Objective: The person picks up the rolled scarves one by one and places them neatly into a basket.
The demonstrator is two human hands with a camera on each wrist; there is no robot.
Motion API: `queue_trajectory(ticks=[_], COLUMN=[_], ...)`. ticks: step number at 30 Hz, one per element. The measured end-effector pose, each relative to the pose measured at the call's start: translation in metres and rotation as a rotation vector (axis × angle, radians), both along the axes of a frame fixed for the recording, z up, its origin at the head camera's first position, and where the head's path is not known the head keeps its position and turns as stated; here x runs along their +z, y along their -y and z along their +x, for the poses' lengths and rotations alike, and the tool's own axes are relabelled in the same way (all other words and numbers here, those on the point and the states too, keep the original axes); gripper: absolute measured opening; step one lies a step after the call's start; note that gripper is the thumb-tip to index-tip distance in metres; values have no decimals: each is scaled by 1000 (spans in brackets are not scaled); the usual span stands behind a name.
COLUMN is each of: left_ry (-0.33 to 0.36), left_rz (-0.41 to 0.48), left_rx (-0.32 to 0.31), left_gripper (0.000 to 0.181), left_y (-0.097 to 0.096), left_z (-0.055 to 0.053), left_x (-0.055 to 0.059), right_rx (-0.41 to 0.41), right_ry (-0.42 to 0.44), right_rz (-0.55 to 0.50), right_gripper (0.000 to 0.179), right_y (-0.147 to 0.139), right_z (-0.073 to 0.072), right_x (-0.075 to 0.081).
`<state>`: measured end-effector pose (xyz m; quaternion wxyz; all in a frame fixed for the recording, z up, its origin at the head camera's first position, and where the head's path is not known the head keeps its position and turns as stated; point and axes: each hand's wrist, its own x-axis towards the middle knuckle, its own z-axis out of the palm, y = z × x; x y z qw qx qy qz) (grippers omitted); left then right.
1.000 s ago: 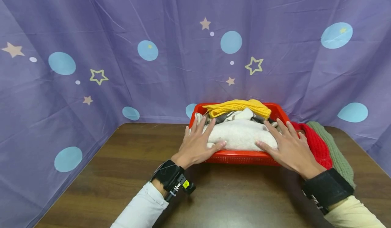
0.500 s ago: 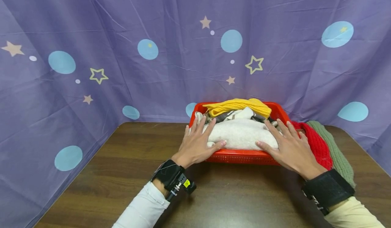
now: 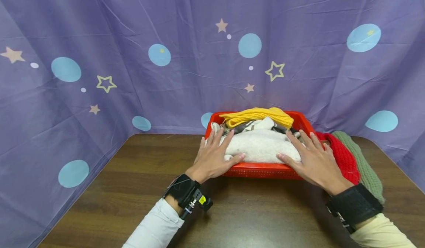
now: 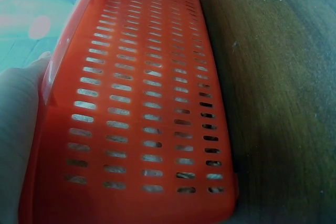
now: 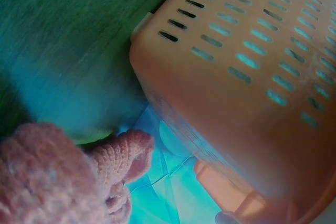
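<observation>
A red plastic basket (image 3: 262,171) with slotted walls holds several folded cloths. A white fuzzy cloth (image 3: 260,146) lies at its front, and a yellow knitted piece (image 3: 257,116) at the back. Between these shows a grey and white patterned cloth (image 3: 262,125). My left hand (image 3: 212,155) lies over the basket's left front corner, fingers spread and straight, thumb by the white cloth. Over the right front corner my right hand (image 3: 313,161) lies likewise, fingers spread. Neither hand grips anything. The slotted wall of the basket (image 4: 142,103) fills the left wrist view.
To the right of the basket lie a red knitted piece (image 3: 345,159) and a green knitted piece (image 3: 366,168). The red knit (image 5: 47,177) also shows in the right wrist view. All stand on a brown wooden table (image 3: 146,189), with a purple patterned curtain (image 3: 199,82) behind.
</observation>
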<state>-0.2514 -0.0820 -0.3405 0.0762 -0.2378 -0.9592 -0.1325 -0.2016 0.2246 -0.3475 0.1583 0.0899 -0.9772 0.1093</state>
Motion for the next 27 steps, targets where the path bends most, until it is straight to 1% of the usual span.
queue_trajectory(ticks=[13, 19, 27], left_ry=[5, 16, 12], left_rz=[-7, -16, -27], left_rx=[11, 14, 16], left_gripper=[90, 89, 89], left_y=[-1, -1, -1], left_z=[-1, -1, -1], left_x=[0, -1, -1], right_rx=[4, 0, 4], right_ry=[-10, 3, 2], right_rz=[14, 16, 18], right_gripper=[90, 90, 89], right_y=[0, 0, 0], right_z=[-1, -1, 0], right_x=[2, 2, 0])
